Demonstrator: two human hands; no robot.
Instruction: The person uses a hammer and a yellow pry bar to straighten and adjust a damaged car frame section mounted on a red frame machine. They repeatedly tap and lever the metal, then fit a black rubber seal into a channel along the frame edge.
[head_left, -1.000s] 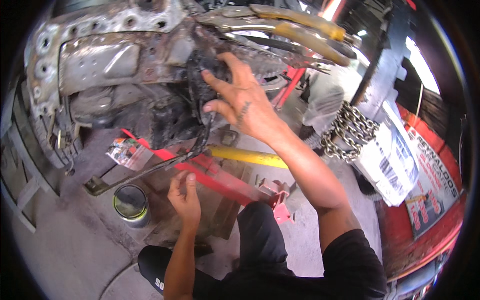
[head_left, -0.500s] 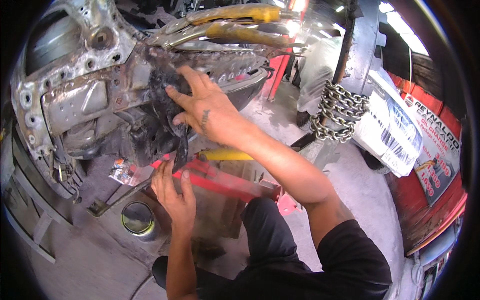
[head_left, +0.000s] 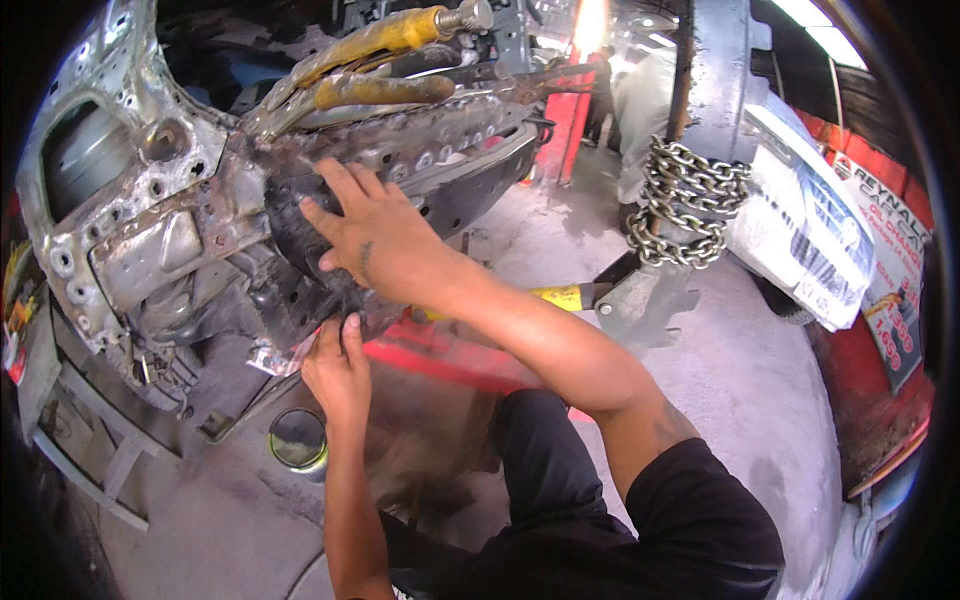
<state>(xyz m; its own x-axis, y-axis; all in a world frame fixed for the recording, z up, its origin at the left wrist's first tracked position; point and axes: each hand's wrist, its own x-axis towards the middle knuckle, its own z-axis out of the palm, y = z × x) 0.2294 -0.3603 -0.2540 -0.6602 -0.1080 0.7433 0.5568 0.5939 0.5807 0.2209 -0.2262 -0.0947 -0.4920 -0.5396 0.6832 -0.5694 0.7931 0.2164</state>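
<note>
A dark, rough-surfaced black metal panel [head_left: 293, 222] rests against the rusty bare-metal car body [head_left: 225, 205] at the upper left. My right hand [head_left: 385, 240] lies across the panel's right side, its fingers spread flat and pressing on it. Below, my left hand [head_left: 336, 370] reaches up to the panel's lower end, thumb on one side and fingers on the other, seemingly pinching it. The fingertips are partly hidden there. Two yellow-handled metal clamps [head_left: 370, 92] lie along the top of the body.
An open round can [head_left: 298, 440] stands on the floor near my left forearm. Beneath the body runs a red jack-like frame [head_left: 440, 355]. To the right stand a chain-wrapped post [head_left: 690, 200] and a plastic-wrapped white bumper [head_left: 805, 230]. A metal frame [head_left: 110, 455] sits at lower left.
My view has shifted. My left hand has come closer under my right, its thumb moving in against the panel's lower end, which has tucked toward the body. The right hand stays spread on the panel.
</note>
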